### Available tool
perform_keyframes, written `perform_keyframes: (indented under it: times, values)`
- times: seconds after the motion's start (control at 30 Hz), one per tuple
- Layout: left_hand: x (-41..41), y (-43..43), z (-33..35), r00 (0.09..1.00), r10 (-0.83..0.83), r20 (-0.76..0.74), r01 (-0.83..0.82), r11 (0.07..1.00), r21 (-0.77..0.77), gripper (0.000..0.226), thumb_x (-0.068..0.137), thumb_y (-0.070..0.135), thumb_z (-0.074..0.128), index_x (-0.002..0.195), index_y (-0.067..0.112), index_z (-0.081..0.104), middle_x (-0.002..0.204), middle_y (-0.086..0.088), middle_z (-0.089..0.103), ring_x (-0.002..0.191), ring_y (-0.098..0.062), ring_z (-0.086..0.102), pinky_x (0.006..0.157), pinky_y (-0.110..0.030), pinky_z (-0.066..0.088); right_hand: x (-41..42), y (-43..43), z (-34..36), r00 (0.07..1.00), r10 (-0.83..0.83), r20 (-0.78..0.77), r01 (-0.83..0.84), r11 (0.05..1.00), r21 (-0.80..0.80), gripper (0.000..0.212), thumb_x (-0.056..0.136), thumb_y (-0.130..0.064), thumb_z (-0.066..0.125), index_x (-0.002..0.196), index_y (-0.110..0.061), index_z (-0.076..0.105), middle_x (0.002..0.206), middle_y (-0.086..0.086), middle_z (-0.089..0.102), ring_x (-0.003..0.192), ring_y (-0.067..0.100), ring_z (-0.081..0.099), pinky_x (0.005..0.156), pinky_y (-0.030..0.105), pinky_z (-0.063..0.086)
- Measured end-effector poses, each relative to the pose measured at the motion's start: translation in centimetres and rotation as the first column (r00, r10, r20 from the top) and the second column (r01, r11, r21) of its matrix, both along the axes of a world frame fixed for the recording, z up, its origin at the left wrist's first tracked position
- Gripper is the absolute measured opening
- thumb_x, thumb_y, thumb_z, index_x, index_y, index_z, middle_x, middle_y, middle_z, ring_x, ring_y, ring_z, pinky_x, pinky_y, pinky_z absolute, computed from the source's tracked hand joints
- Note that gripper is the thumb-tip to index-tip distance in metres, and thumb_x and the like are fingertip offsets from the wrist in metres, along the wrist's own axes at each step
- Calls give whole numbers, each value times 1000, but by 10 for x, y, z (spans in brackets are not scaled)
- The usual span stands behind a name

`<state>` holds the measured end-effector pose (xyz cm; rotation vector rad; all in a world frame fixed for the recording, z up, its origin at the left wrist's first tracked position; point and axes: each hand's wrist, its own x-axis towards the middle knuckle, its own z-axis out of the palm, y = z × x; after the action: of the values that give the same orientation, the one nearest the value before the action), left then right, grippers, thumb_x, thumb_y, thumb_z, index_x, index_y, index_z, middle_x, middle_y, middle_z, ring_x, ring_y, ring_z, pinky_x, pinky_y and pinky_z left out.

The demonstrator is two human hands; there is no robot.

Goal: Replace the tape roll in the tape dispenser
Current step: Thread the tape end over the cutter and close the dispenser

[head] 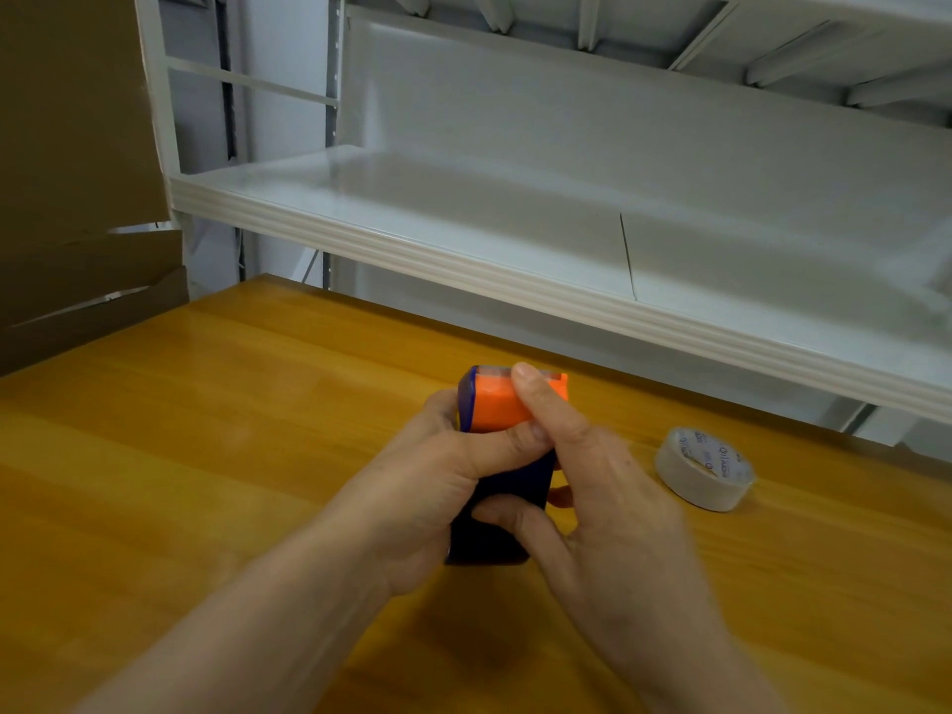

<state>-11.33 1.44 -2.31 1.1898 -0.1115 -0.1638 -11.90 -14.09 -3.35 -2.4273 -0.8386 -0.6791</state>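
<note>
Both hands hold a tape dispenser [497,404] above the wooden table [206,430]; it has a dark blue body and an orange front part. My left hand [438,476] grips it from the left, thumb laid across below the orange part. My right hand [592,487] grips it from the right, index finger along the orange top and thumb on the blue body lower down. A white tape roll [704,468] with a printed core lies flat on the table, to the right of my right hand and apart from it. Whatever sits inside the dispenser is hidden.
A white metal shelf [515,280] juts out over the table's far edge, close behind the hands. Brown cardboard boxes [77,198] stand at the far left beside the table.
</note>
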Motion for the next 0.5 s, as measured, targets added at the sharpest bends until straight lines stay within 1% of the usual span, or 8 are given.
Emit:
perform_keyframes:
  times: [0.07, 0.13, 0.2, 0.3, 0.37, 0.43, 0.5]
  values:
    - [0, 0, 0, 1000, -1, 8, 1, 1000, -5, 61, 63, 34, 81, 120, 17, 65, 91, -5, 77, 84, -25, 76, 68, -36, 58, 2, 0, -2, 999, -16, 35, 16, 1000, 2, 89, 83, -54, 59, 152, -60, 4, 113, -17, 55, 92, 4, 60, 73, 26, 61]
    - [1, 0, 0, 1000, 0, 19, 0, 1000, -22, 58, 63, 32, 81, 118, 18, 67, 91, -6, 77, 85, -24, 76, 67, -34, 59, 3, 0, -3, 997, -33, 68, 33, 999, 0, 89, 83, -52, 62, 156, -52, 10, 114, -12, 63, 90, 4, 62, 70, 25, 61]
    - [1, -1, 0, 1000, 9, 18, -9, 999, -32, 62, 61, 32, 82, 119, 17, 66, 92, -6, 77, 86, -24, 76, 68, -33, 59, 3, 0, -3, 995, -43, 86, 43, 999, 4, 89, 83, -51, 63, 157, -47, 15, 115, -9, 69, 90, 6, 65, 71, 25, 62]
    - [1, -1, 0, 1000, 12, 18, -11, 999, -49, 68, 58, 31, 83, 121, 15, 64, 92, -6, 76, 86, -24, 76, 67, -31, 59, 4, -1, -3, 992, -34, 124, 32, 999, 13, 87, 83, -46, 66, 158, -40, 23, 109, -9, 71, 85, 5, 65, 67, 25, 62]
    - [1, -1, 0, 1000, 20, 11, -20, 999, -42, 73, 56, 32, 84, 123, 14, 63, 94, -7, 76, 88, -25, 76, 69, -32, 59, 4, -1, -2, 989, -33, 141, 32, 999, 10, 85, 84, -46, 65, 158, -39, 23, 107, -9, 71, 83, 6, 66, 64, 24, 62]
    - [0, 0, -1, 1000, 23, 9, -23, 999, -32, 75, 55, 32, 87, 123, 14, 62, 95, -7, 76, 89, -25, 76, 70, -34, 58, 3, -2, -2, 989, -33, 145, 34, 999, -3, 83, 85, -48, 62, 158, -38, 21, 111, -7, 74, 85, 8, 70, 65, 25, 62]
    - [0, -1, -1, 1000, 22, 7, -22, 999, -29, 76, 56, 30, 91, 124, 14, 61, 95, -8, 75, 88, -25, 75, 69, -33, 58, 3, -3, -1, 989, -34, 144, 36, 999, -13, 82, 84, -47, 63, 156, -34, 25, 115, -3, 75, 88, 10, 73, 67, 27, 63]
